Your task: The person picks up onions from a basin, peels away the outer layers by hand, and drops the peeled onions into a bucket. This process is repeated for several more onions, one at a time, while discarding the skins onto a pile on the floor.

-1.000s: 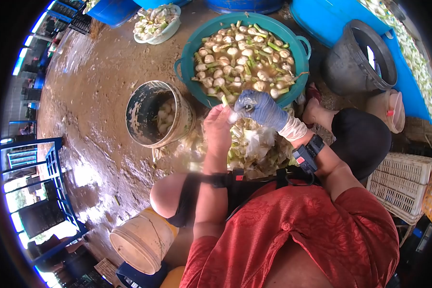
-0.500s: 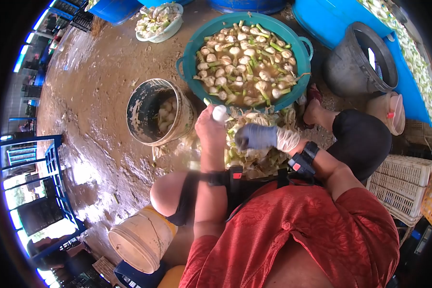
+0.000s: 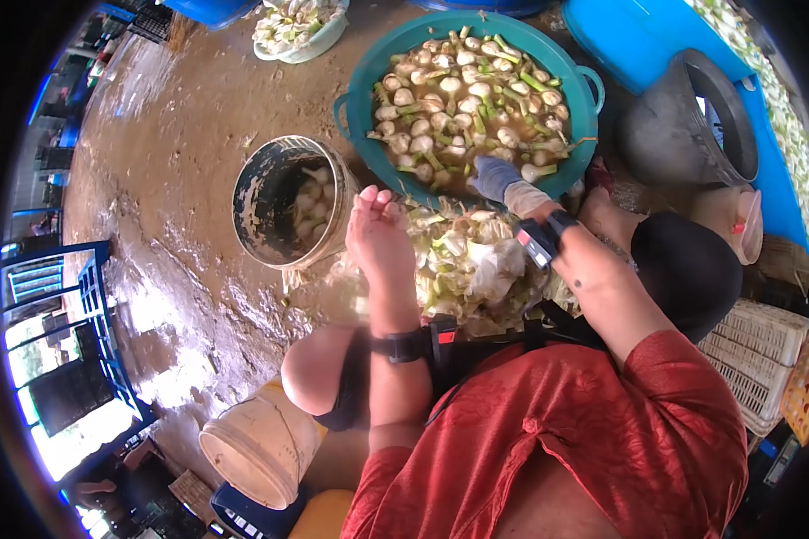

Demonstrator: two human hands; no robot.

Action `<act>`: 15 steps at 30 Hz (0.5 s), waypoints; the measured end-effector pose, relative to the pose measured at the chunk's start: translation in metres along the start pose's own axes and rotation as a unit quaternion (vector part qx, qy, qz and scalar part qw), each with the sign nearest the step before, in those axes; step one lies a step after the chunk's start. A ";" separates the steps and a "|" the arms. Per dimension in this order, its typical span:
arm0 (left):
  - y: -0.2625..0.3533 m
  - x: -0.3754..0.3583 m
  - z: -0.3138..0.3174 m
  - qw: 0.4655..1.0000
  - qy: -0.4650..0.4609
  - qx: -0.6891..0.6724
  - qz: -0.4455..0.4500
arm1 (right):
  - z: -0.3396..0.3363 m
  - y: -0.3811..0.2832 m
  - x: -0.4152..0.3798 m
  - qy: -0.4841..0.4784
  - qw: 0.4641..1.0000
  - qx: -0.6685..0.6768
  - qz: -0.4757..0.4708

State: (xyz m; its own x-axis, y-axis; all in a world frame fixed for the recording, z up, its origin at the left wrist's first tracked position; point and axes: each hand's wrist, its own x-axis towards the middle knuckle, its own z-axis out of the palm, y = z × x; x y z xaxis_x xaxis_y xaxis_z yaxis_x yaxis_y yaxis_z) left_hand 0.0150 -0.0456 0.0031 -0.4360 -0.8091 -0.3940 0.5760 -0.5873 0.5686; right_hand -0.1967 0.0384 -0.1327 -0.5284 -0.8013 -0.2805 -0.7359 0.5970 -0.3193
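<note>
My bare left hand is raised beside the rim of a worn bucket, its fingers slightly bent and nothing visible in them. Several pale garlic bulbs lie inside that bucket. My right hand, in a blue-grey glove, reaches over the near side of a large green tub. Brown water and many garlic bulbs with short green stems fill the tub. The gloved fingertips are down among the bulbs, so their grip is hidden. Below both hands lies a heap of peeled garlic leaves and skins.
A bowl of peelings stands at the back left. On the right are a black bucket, a blue sheet and white crates. A pale bucket lies tilted near my left knee. The floor is wet and muddy.
The white garlic bulb has left my left hand, whose fingers have loosened. My gloved right hand has moved up and right, from above the peelings into the green tub.
</note>
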 end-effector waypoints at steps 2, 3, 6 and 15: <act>-0.007 0.000 0.004 0.998 0.018 0.051 0.013 | 0.015 0.001 0.008 -0.029 0.998 -0.054 0.023; -0.010 0.000 0.004 0.998 0.020 0.051 0.014 | 0.019 0.001 0.013 -0.076 0.993 -0.095 -0.002; -0.015 0.000 0.005 0.995 0.027 0.089 -0.027 | 0.015 0.006 0.030 -0.077 0.984 -0.071 -0.143; -0.030 -0.002 0.008 0.991 0.007 0.135 -0.023 | 0.031 0.013 -0.003 0.029 0.990 0.080 -0.110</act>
State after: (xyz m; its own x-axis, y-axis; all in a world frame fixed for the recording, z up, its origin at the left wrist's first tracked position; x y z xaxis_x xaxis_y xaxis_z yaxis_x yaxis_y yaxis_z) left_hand -0.0068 -0.0262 -0.0077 -0.4473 -0.7829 -0.4324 0.3496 -0.5980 0.7212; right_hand -0.1909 0.0499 -0.1640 -0.3901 -0.9105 -0.1373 -0.7622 0.4030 -0.5067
